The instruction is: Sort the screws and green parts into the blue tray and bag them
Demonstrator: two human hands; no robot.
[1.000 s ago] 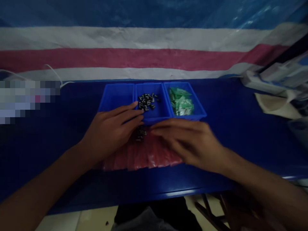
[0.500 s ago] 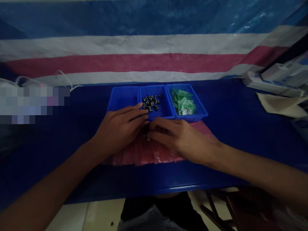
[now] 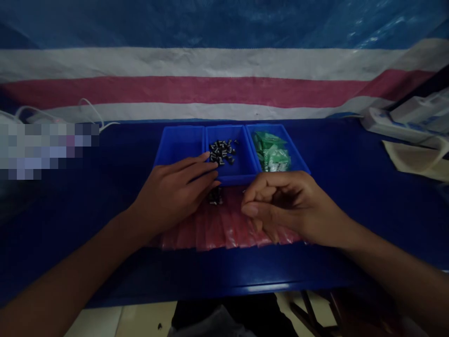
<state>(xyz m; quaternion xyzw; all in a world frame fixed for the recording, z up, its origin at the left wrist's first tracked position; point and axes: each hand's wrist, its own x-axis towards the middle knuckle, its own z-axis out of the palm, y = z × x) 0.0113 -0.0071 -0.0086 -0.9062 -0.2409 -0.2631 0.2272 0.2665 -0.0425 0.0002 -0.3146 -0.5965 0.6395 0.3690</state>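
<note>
Blue table (image 3: 351, 187): left hand (image 3: 171, 194) flat, right hand (image 3: 291, 206) curled over red bags (image 3: 224, 229).

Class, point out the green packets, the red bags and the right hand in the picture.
green packets (image 3: 272, 154), head view, middle of the pile in the right bin
red bags (image 3: 224, 229), head view, bare part between the hands
right hand (image 3: 291, 206), head view, back of the hand

It is dim and a bit grainy. The edges bend outward. A square patch on the left is blurred, maybe hiding something.
</note>
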